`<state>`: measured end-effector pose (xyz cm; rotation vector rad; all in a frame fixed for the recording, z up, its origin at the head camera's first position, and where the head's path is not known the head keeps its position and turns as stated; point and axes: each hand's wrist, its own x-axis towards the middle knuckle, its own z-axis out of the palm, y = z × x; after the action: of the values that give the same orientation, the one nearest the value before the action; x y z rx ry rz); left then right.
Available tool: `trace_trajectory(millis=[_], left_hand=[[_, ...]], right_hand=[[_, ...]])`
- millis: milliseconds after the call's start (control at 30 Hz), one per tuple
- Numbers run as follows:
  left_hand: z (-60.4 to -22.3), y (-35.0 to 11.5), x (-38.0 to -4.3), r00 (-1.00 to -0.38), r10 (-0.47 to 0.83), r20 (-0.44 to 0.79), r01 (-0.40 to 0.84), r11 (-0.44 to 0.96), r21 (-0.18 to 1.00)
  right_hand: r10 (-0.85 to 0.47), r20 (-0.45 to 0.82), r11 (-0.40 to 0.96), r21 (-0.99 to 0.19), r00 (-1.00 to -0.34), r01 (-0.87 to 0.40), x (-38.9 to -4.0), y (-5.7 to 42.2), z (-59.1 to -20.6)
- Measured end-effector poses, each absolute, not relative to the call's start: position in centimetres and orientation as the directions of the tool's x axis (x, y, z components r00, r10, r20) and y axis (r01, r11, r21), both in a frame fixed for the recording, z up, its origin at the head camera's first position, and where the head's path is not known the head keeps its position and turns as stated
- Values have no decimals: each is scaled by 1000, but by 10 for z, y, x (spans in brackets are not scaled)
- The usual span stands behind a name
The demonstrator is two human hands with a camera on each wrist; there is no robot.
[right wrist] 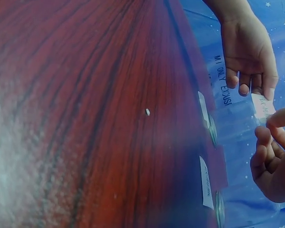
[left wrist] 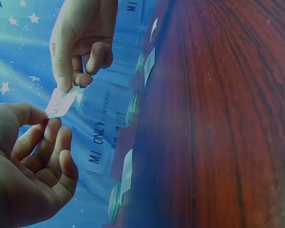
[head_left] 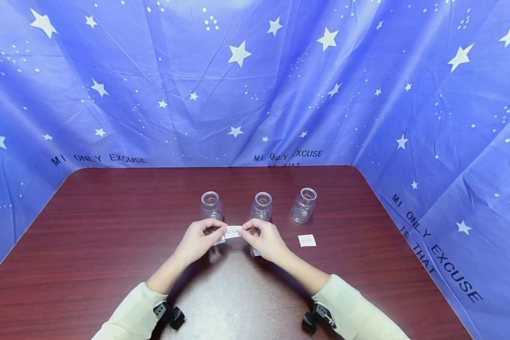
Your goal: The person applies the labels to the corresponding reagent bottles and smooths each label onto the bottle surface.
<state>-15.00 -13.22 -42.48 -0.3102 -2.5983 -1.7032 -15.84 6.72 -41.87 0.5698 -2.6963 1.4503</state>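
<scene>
A small white paper label (head_left: pixel 233 232) with handwritten characters is held up between both hands. My left hand (head_left: pixel 200 242) pinches its left end between thumb and index finger. The right end is pinched the same way by my right hand (head_left: pixel 267 242). In the left wrist view the label (left wrist: pixel 60 102) is raised above the tabletop, in front of a clear glass jar (left wrist: pixel 104 102). Behind the hands stand a left glass jar (head_left: pixel 211 203) and a middle glass jar (head_left: pixel 262 203), both uncapped and partly hidden by the fingers.
A third glass jar (head_left: pixel 303 206) stands upright at the right, with a white label (head_left: pixel 307 241) lying before it. Two more labels lie partly covered near the left hand and under the right hand. A starry blue cloth (head_left: pixel 195 71) hangs behind the dark red table (head_left: pixel 110 212).
</scene>
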Motion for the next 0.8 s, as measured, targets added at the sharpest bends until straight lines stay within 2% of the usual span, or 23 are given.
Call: trace_trajectory(millis=[167, 533, 800], left_hand=[[-425, -136, -152, -982, 139, 125, 174, 432, 885], [-426, -148, -155, -989, 105, 105, 140, 424, 895], [-427, -158, -157, -986, 101, 132, 163, 440, 883]], right_hand=[[-310, 182, 478, -819, -933, -319, -159, 64, -420], [-317, 197, 472, -816, -928, -335, -160, 56, -420], [-354, 259, 479, -775, -899, -412, -168, 45, -421]])
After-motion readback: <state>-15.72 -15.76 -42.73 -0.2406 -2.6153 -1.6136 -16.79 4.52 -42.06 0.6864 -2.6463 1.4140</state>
